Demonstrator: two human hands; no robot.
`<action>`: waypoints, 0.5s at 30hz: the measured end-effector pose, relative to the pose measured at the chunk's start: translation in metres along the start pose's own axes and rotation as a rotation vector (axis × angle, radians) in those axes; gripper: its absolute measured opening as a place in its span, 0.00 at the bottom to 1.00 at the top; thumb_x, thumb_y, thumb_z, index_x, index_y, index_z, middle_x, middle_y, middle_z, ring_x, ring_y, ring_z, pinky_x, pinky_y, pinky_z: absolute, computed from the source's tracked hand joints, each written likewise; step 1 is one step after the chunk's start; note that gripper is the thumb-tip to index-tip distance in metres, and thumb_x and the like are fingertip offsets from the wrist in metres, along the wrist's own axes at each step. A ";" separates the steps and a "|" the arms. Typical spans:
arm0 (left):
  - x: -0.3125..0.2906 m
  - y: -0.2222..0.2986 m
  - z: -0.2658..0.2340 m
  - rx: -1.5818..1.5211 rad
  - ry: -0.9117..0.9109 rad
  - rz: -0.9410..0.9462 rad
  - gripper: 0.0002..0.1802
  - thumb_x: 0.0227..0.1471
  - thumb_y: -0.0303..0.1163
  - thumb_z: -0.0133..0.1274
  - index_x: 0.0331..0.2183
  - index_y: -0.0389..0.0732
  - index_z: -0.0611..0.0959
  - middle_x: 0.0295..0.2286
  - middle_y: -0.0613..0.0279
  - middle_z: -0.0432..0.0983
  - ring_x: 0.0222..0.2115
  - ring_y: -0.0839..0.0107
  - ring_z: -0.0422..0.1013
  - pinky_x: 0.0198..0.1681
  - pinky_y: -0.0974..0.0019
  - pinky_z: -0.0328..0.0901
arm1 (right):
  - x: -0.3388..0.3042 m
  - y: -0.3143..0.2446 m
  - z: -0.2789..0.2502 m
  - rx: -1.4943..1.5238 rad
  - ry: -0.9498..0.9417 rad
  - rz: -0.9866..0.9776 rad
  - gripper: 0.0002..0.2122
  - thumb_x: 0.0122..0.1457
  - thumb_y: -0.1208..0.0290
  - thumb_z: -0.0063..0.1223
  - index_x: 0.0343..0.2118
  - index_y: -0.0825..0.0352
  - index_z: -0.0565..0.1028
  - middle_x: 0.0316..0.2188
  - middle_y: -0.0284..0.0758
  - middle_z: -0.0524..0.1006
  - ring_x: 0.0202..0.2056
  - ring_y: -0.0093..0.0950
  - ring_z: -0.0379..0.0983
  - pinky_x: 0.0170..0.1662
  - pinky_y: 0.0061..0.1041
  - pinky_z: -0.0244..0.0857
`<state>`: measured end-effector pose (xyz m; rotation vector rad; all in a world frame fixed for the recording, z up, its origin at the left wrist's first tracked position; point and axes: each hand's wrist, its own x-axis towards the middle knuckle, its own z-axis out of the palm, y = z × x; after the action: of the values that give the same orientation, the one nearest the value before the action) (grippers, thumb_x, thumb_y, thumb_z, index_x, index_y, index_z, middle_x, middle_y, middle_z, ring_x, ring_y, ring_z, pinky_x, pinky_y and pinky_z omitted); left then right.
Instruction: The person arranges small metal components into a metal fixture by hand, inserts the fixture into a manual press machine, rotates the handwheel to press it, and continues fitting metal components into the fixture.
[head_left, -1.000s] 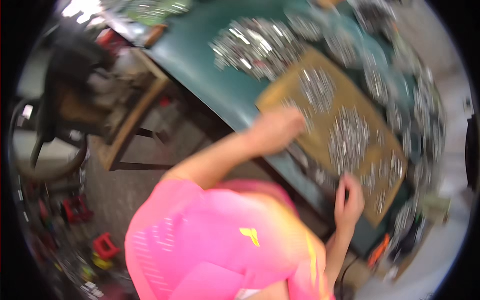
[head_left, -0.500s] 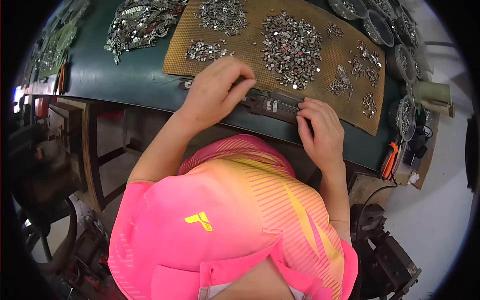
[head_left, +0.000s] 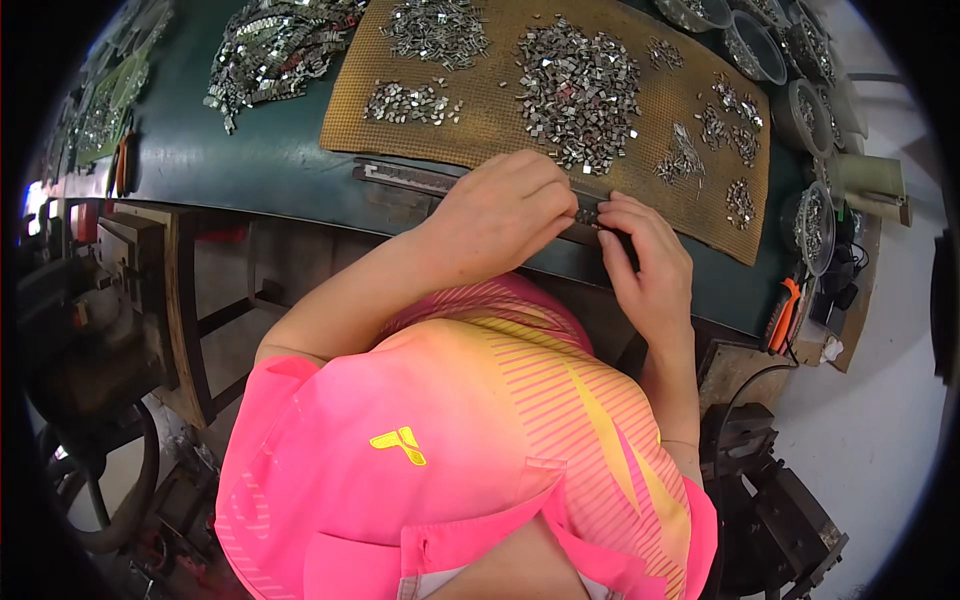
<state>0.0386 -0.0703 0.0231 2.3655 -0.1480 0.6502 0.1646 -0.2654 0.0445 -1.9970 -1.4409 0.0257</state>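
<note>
A long, narrow dark metal fixture point(head_left: 400, 178) with a slotted top lies along the near edge of the table. Bent over its right half, my left hand point(head_left: 505, 215) has thumb and fingertips pinched together; anything between them is too small or hidden to make out. At the fixture's right end, my right hand point(head_left: 648, 255) is curled with its fingertips and thumb gripping it. Just beyond lies a brown textured mat point(head_left: 490, 110) carrying a big heap of small shiny metal pieces point(head_left: 575, 95) and a smaller group of flat metal pieces point(head_left: 410, 103).
Linked metal strips point(head_left: 280, 50) are piled at the far left. Clear plastic bowls point(head_left: 755, 50) of metal parts line the right side. Orange-handled pliers point(head_left: 782, 315) are by the right table edge; another orange-handled tool point(head_left: 124, 160) is at left. Thin pins point(head_left: 680, 155) lie on the mat.
My left hand has moved right along the fixture, close to my right hand, uncovering the fixture's left part. My right hand has stayed almost where it was.
</note>
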 end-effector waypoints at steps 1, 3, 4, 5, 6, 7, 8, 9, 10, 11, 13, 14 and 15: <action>0.001 0.000 0.003 -0.003 -0.001 0.002 0.11 0.50 0.27 0.65 0.35 0.41 0.79 0.36 0.60 0.77 0.41 0.55 0.74 0.44 0.55 0.70 | -0.003 0.002 -0.001 0.052 0.029 0.055 0.08 0.57 0.81 0.62 0.40 0.68 0.79 0.41 0.40 0.83 0.47 0.39 0.82 0.51 0.36 0.74; 0.003 0.000 0.009 0.024 -0.018 0.028 0.11 0.50 0.27 0.65 0.35 0.42 0.79 0.37 0.61 0.76 0.42 0.56 0.74 0.45 0.55 0.70 | -0.008 0.006 -0.002 0.104 0.059 0.112 0.08 0.58 0.81 0.62 0.40 0.68 0.79 0.41 0.41 0.83 0.47 0.40 0.82 0.50 0.35 0.74; 0.003 0.001 0.011 0.021 -0.021 0.031 0.11 0.50 0.27 0.65 0.35 0.42 0.79 0.37 0.61 0.76 0.42 0.56 0.74 0.45 0.55 0.70 | -0.011 0.008 -0.003 0.132 0.081 0.158 0.07 0.59 0.81 0.62 0.40 0.69 0.79 0.40 0.41 0.83 0.46 0.39 0.82 0.50 0.34 0.74; 0.004 0.002 0.013 0.047 -0.035 0.031 0.11 0.50 0.27 0.66 0.35 0.42 0.80 0.37 0.61 0.76 0.42 0.56 0.74 0.45 0.55 0.70 | -0.013 0.009 -0.004 0.161 0.103 0.204 0.06 0.60 0.81 0.61 0.40 0.69 0.79 0.40 0.41 0.84 0.46 0.38 0.82 0.49 0.33 0.74; 0.004 0.003 0.014 0.073 -0.049 0.031 0.11 0.50 0.27 0.66 0.35 0.42 0.80 0.37 0.61 0.76 0.43 0.57 0.74 0.45 0.55 0.70 | -0.014 0.010 -0.004 0.159 0.105 0.207 0.06 0.60 0.81 0.61 0.40 0.69 0.79 0.40 0.41 0.84 0.46 0.38 0.82 0.49 0.33 0.74; 0.005 0.003 0.015 0.069 -0.053 0.035 0.11 0.50 0.27 0.66 0.35 0.42 0.80 0.37 0.61 0.76 0.43 0.57 0.74 0.45 0.55 0.70 | -0.016 0.010 -0.005 0.183 0.119 0.231 0.06 0.60 0.82 0.61 0.40 0.69 0.79 0.40 0.41 0.84 0.46 0.37 0.83 0.49 0.32 0.74; 0.006 0.002 0.014 0.062 -0.063 0.035 0.10 0.50 0.27 0.65 0.35 0.42 0.80 0.37 0.62 0.76 0.42 0.57 0.74 0.45 0.55 0.70 | -0.018 0.011 -0.006 0.208 0.132 0.254 0.06 0.60 0.82 0.61 0.40 0.69 0.80 0.40 0.41 0.84 0.46 0.37 0.83 0.49 0.32 0.74; 0.006 0.002 0.013 0.056 -0.073 0.034 0.10 0.50 0.27 0.65 0.35 0.42 0.81 0.37 0.62 0.76 0.42 0.57 0.74 0.45 0.56 0.70 | -0.019 0.012 -0.006 0.207 0.134 0.258 0.06 0.60 0.82 0.61 0.40 0.69 0.80 0.40 0.41 0.84 0.46 0.37 0.83 0.49 0.32 0.74; 0.007 0.001 0.010 0.054 -0.077 0.037 0.10 0.50 0.27 0.65 0.35 0.42 0.81 0.37 0.62 0.76 0.42 0.57 0.74 0.45 0.56 0.70 | -0.020 0.013 -0.006 0.205 0.130 0.246 0.06 0.60 0.82 0.61 0.40 0.69 0.80 0.40 0.41 0.84 0.46 0.36 0.83 0.49 0.31 0.74; 0.008 0.000 0.006 0.005 -0.096 0.031 0.09 0.51 0.27 0.64 0.36 0.41 0.81 0.37 0.61 0.77 0.42 0.56 0.74 0.45 0.56 0.70 | -0.020 0.014 -0.005 0.204 0.126 0.234 0.06 0.60 0.82 0.61 0.40 0.69 0.80 0.40 0.40 0.84 0.47 0.36 0.83 0.50 0.31 0.74; 0.011 -0.001 0.002 -0.042 -0.118 0.025 0.09 0.52 0.26 0.64 0.36 0.41 0.82 0.36 0.60 0.77 0.41 0.56 0.74 0.45 0.56 0.70 | -0.022 0.015 -0.006 0.223 0.127 0.242 0.06 0.60 0.82 0.61 0.40 0.69 0.80 0.40 0.41 0.84 0.47 0.36 0.83 0.50 0.31 0.74; 0.012 -0.002 0.000 -0.089 -0.118 0.008 0.08 0.52 0.26 0.63 0.36 0.40 0.82 0.36 0.60 0.77 0.40 0.56 0.75 0.45 0.55 0.70 | -0.023 0.016 -0.006 0.242 0.125 0.247 0.06 0.60 0.83 0.61 0.40 0.69 0.80 0.40 0.41 0.84 0.47 0.37 0.82 0.50 0.31 0.74; 0.013 -0.002 -0.001 -0.136 -0.119 -0.009 0.08 0.53 0.25 0.63 0.37 0.40 0.82 0.35 0.59 0.77 0.40 0.55 0.75 0.44 0.55 0.70 | -0.023 0.017 -0.006 0.244 0.126 0.248 0.06 0.60 0.83 0.61 0.40 0.69 0.80 0.40 0.41 0.84 0.47 0.37 0.82 0.50 0.31 0.74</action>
<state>0.0501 -0.0674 0.0291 2.2722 -0.2260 0.4797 0.1720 -0.2910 0.0325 -1.9256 -1.0513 0.1718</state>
